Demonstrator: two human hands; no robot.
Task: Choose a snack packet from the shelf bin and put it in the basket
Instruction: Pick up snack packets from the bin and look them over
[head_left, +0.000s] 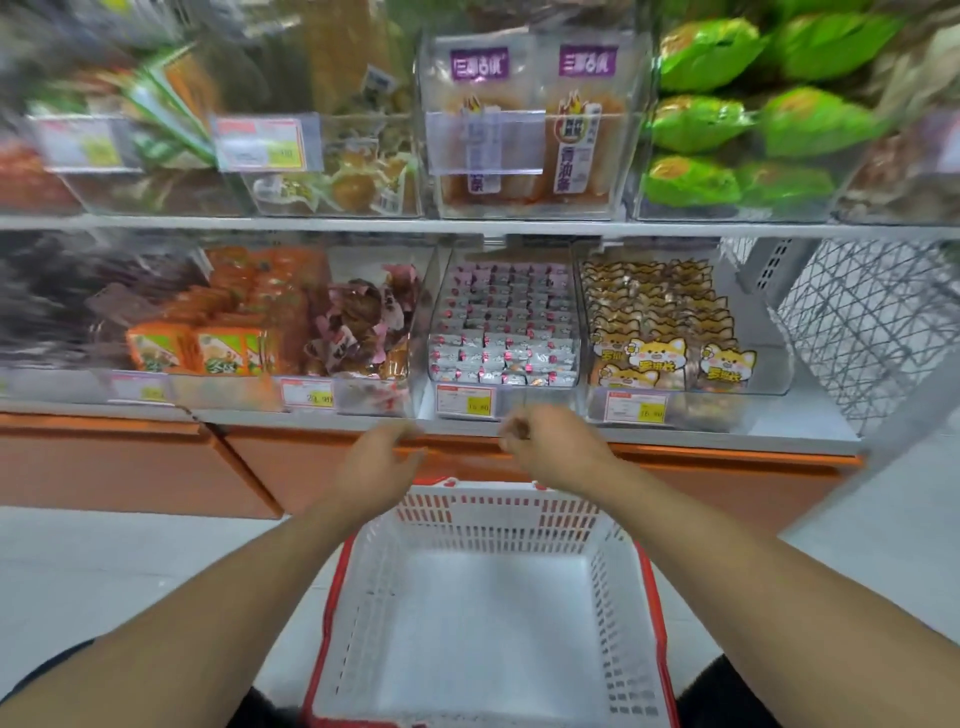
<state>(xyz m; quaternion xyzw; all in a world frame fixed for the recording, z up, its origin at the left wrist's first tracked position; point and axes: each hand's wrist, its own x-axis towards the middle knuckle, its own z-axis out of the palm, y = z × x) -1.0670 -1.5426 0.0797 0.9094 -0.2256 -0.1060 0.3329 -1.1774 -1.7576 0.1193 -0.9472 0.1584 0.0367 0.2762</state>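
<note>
A white basket with a red rim (652, 618) stands on the floor below me, with nothing inside it. Both my arms reach forward over it toward the lower shelf. My left hand (376, 457) hangs with loosely curled fingers and holds nothing. My right hand (550, 441) has its fingers curled in, just below a clear bin of small white and pink snack packets (501, 338); I see nothing held in it. Beside that bin on the right lie yellow packets with a cartoon dog (660, 332).
Clear bins line two shelves: orange packets (208, 338), pink-brown packets (363, 327), tall packets with purple labels (524, 124), green packets (753, 114). An orange cabinet front (156, 467) runs under the lower shelf. A wire mesh panel (872, 322) stands at the right.
</note>
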